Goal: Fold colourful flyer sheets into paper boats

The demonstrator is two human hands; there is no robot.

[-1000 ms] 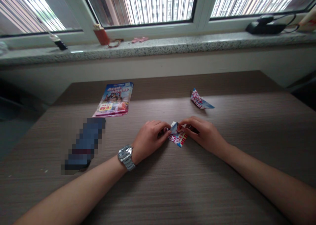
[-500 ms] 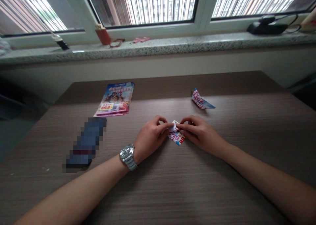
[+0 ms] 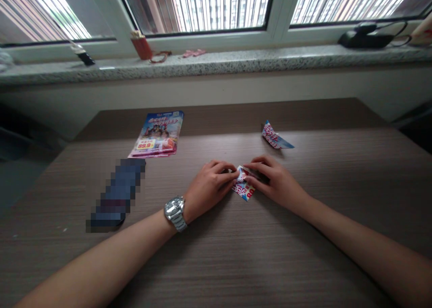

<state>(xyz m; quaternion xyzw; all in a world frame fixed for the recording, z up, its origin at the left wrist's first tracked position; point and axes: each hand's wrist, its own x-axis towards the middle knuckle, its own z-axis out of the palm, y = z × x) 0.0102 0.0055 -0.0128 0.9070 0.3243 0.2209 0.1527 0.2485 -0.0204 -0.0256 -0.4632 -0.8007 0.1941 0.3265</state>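
Observation:
A small folded piece of printed paper (image 3: 244, 190), coloured red, white and blue, lies near the middle of the table between my hands. My left hand (image 3: 213, 182), with a silver watch (image 3: 175, 213) at the wrist, has its fingers pressed together on the paper's left side. From the right, my right hand (image 3: 275, 178) reaches over the paper's other edge, thumb below and fingers above, closed on it. The fingers cover part of the folds. Farther back to the right rests another folded paper piece (image 3: 274, 137), its flap standing up.
A stack of flyers (image 3: 158, 134) lies at the table's back left, with a pixelated dark object (image 3: 118, 193) in front of it. On the stone windowsill (image 3: 236, 64) are a red box (image 3: 141, 47), a black cabled device (image 3: 369, 37) and small items.
My right fingers have spread slightly and shifted on the paper. Its raised white top flap now lies flatter, showing more print. My left hand stays nearly in place.

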